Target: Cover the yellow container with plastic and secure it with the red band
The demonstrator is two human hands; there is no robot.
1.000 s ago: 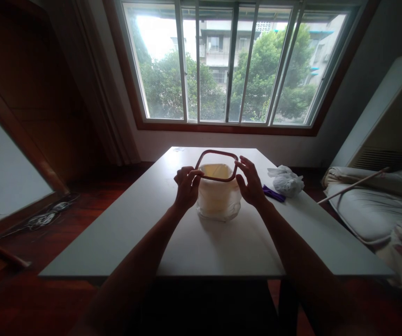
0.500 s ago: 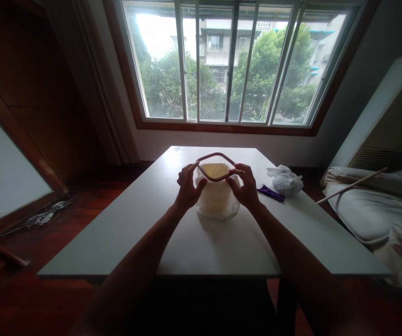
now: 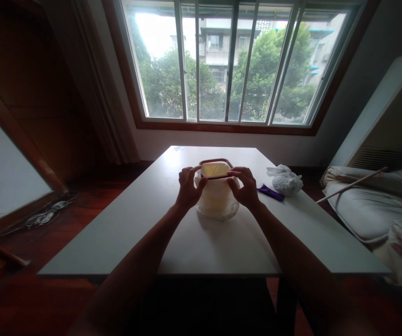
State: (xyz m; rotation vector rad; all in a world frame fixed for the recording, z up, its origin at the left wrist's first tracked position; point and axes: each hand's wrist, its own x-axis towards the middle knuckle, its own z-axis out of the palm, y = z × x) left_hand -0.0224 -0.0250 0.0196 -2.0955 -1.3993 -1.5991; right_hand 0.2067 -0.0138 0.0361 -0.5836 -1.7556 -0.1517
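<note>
A small container lined with a translucent white bag (image 3: pixel 217 198) stands in the middle of the grey table (image 3: pixel 201 242). A reddish-brown rectangular ring (image 3: pixel 216 163) lies level on its top edge, over the bag's folded rim. My left hand (image 3: pixel 188 186) pinches the ring's left side, fingers curled. On the right side, my right hand (image 3: pixel 243 186) grips the ring the same way. Both forearms reach in from the bottom of the view.
A crumpled white plastic bag (image 3: pixel 285 180) and a purple object (image 3: pixel 270 192) lie on the table to the right. Bedding (image 3: pixel 372 210) with a thin stick lies on the floor at right. A large window (image 3: pixel 229 65) faces me. Cables (image 3: pixel 45 215) lie on the wooden floor at left.
The ring was held tilted above the container; both hands have lowered it and drawn closer together, and it now sits flat on the container's rim over the bag.
</note>
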